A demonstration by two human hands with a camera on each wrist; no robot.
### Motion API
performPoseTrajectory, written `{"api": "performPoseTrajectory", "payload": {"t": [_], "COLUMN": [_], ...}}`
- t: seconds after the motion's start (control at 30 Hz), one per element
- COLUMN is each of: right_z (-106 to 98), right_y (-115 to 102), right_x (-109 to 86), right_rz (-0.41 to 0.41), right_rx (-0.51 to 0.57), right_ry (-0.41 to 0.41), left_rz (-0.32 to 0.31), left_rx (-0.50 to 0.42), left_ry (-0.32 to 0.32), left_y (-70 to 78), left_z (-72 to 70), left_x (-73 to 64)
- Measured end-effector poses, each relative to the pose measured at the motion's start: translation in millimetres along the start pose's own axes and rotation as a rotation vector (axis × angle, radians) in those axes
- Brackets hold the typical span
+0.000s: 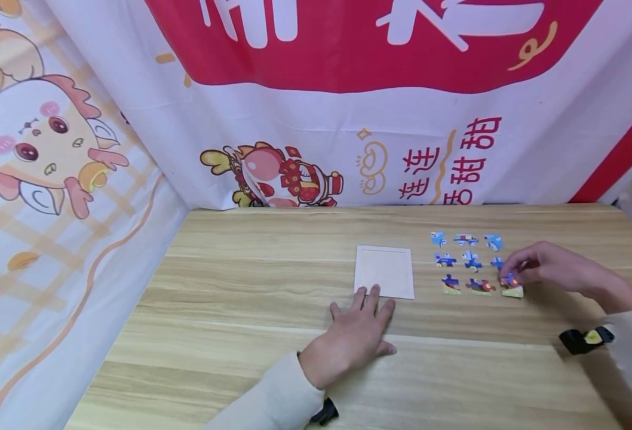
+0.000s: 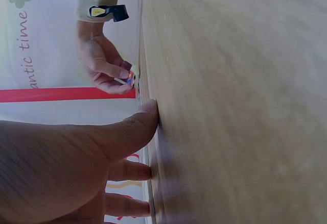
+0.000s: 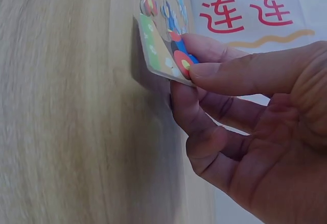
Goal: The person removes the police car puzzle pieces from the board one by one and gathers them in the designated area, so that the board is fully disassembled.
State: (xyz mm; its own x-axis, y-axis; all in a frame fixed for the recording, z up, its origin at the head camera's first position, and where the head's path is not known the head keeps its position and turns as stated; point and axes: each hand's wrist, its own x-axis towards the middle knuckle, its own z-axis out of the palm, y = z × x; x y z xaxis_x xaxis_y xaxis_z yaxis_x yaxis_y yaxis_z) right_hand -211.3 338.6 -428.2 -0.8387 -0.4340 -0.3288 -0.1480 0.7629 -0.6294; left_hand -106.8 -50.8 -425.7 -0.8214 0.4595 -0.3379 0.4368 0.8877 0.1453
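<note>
A puzzle piece [image 3: 163, 55] with a green edge and a red-and-yellow round shape is pinched between thumb and fingers of my right hand [image 1: 555, 269]. In the right wrist view it is tilted, lifted off the wooden table at least on one side. Other jigsaw pieces [image 1: 472, 260], mostly blue, lie in spaced rows just left of that hand. My left hand [image 1: 353, 334] lies with fingers spread, its fingertips at the near edge of a pale square puzzle frame [image 1: 384, 272]. From the left wrist view, the left thumb [image 2: 138, 127] touches the tabletop.
The wooden table [image 1: 230, 280] reaches back to a hanging white cloth [image 1: 305, 119] with a red print and characters. Another printed cloth [image 1: 52, 239] hangs along the left side. Each wrist wears a black strapped device [image 1: 587, 340].
</note>
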Motion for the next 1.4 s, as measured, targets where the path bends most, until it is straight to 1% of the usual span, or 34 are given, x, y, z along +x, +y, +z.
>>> {"api": "performPoseTrajectory", "payload": {"t": [0.13,0.33,0.67,0.9,1.4], "right_z": [0.4,2.7,7.9,11.1,15.1], "right_y": [1.6,0.5,-2.4,-5.3,-6.0], "right_x": [-0.2,0.7,-0.3,0.6,0.0], "right_rz": [0.014,0.03,0.013,0.006,0.012], "right_rx": [-0.013,-0.04,-0.08,-0.109,-0.116], "right_ry": [-0.001,0.018,0.053,0.072,0.085], "left_rz": [-0.002,-0.004,-0.003,-0.009,-0.005], "left_rx": [-0.003,-0.006,-0.009,-0.001,0.0], "left_ry": [0.0,-0.002,-0.003,0.009,0.005], "left_y": [-0.2,-0.1,1.1,2.4,3.0], "left_z": [0.4,0.4,0.8,1.5,2.0], "left_x": [0.2,-0.1,-0.2,0.4,-0.9]}}
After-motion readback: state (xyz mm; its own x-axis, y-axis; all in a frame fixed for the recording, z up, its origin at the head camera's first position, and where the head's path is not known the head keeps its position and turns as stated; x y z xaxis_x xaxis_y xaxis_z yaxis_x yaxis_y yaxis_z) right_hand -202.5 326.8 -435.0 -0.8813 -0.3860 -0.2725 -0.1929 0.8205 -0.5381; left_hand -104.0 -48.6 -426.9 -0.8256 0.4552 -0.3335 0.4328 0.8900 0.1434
